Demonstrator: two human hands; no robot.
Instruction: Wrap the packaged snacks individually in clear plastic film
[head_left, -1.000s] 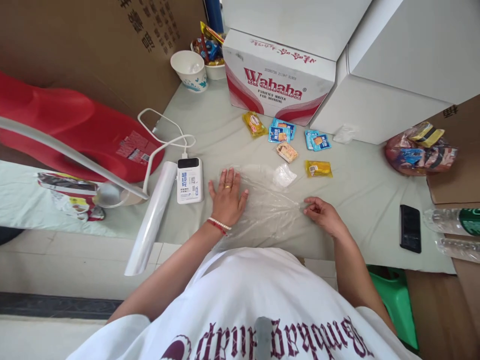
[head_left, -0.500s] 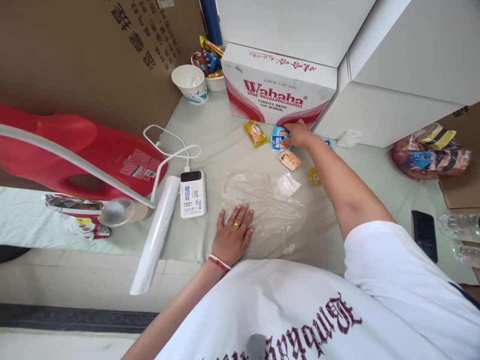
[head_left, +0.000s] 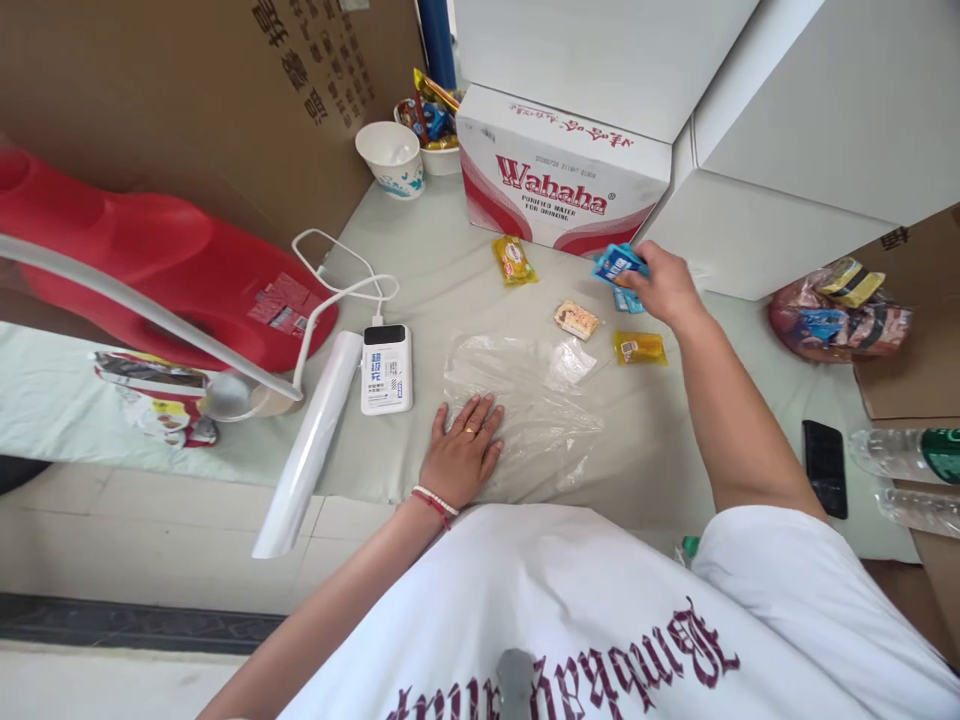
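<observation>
My right hand [head_left: 663, 284] pinches a blue snack packet [head_left: 618, 262] just in front of the Wahaha carton. Under it, partly covered by my fingers, lies another blue packet [head_left: 628, 299]. My left hand [head_left: 462, 452] rests flat with fingers apart on the left edge of a clear plastic bag [head_left: 517, 400] spread on the cloth. A crumpled clear wrapper [head_left: 573, 362] sits on the bag's upper right part. Around them are a yellow packet [head_left: 514, 261], a beige wrapped snack [head_left: 576, 320] and a second yellow packet [head_left: 640, 348] below my right hand.
The Wahaha carton [head_left: 559, 170] stands at the back beside paper cups [head_left: 391, 165]. A white power bank [head_left: 387, 372] with its cable, a shiny roll [head_left: 311, 440] and a red jug [head_left: 172, 260] are on the left. On the right are a phone [head_left: 825, 468], bottles and a bagged snack bundle [head_left: 836, 310].
My right hand has lifted the blue packet off the cloth and carried it right, over the other blue packet. My left hand stays on the plastic bag.
</observation>
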